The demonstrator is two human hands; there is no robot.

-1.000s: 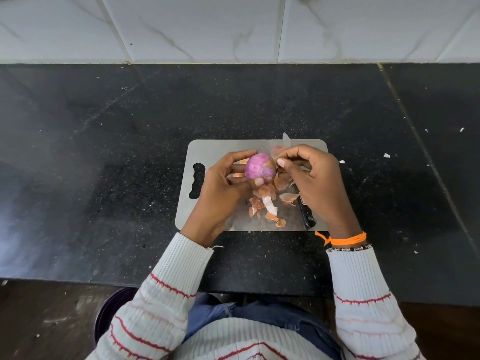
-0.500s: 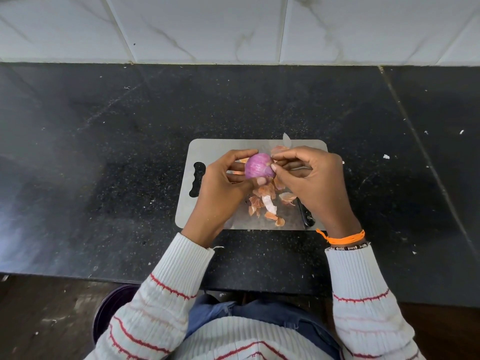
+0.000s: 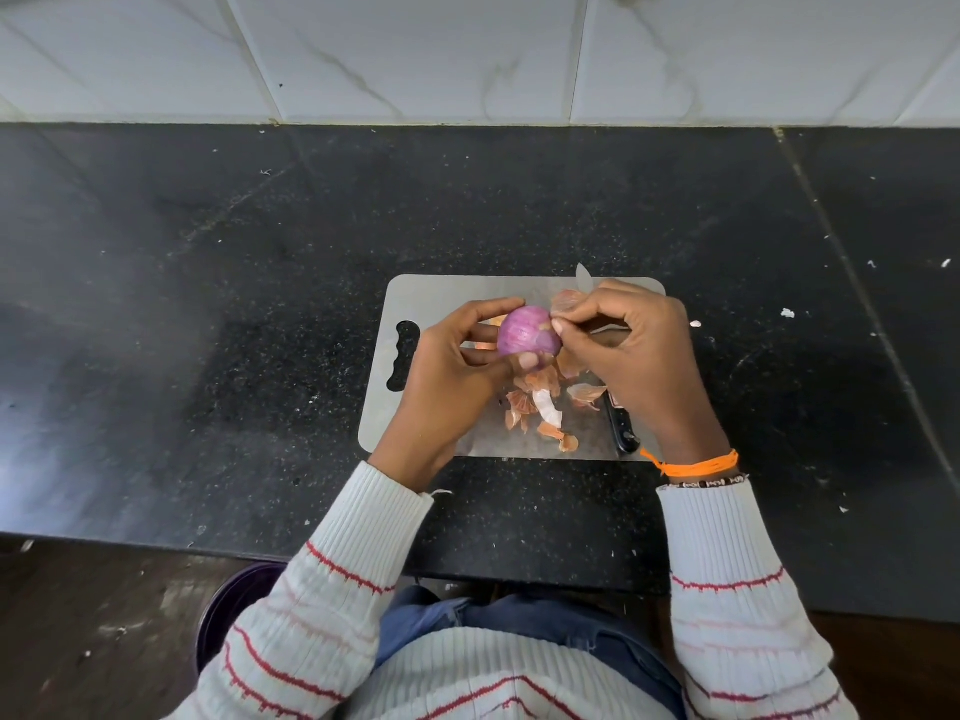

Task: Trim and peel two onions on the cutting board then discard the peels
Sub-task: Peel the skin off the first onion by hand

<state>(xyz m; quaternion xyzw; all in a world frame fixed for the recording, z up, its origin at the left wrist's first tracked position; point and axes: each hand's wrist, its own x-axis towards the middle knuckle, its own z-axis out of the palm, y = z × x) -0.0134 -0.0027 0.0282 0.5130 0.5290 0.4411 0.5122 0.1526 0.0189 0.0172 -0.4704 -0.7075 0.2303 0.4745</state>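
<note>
**Last scrap of skin comes off the onion**

Head view: the left hand (image 3: 457, 366) cups the round, purple, mostly peeled onion (image 3: 527, 332) just above the pale grey rectangular cutting board (image 3: 441, 304), fingers curled around its left and underside. The right hand (image 3: 639, 356) is closed in a pinch, thumb and forefinger gripping a thin, papery orange-brown flake of skin (image 3: 567, 302) at the onion's upper right. Compared with a second ago, the onion has turned slightly in the left hand and the pinch has climbed from its lower right side to the top, where the flake now lifts clear of the bulb. That suggests the peeling of this onion is nearly done; only a small tan patch shows near the pinch.

A loose heap of orange and white onion peels (image 3: 540, 402) lies on the board below the hands, not yet discarded. A black-handled knife (image 3: 621, 428) rests on the board under the right wrist, its blade tip showing past the far edge. No second onion is visible.

The only container is a dark purple round bin (image 3: 234, 605) on the floor below the black stone desk (image 3: 208, 304), largely hidden by the left sleeve; its contents cannot be seen.
</note>
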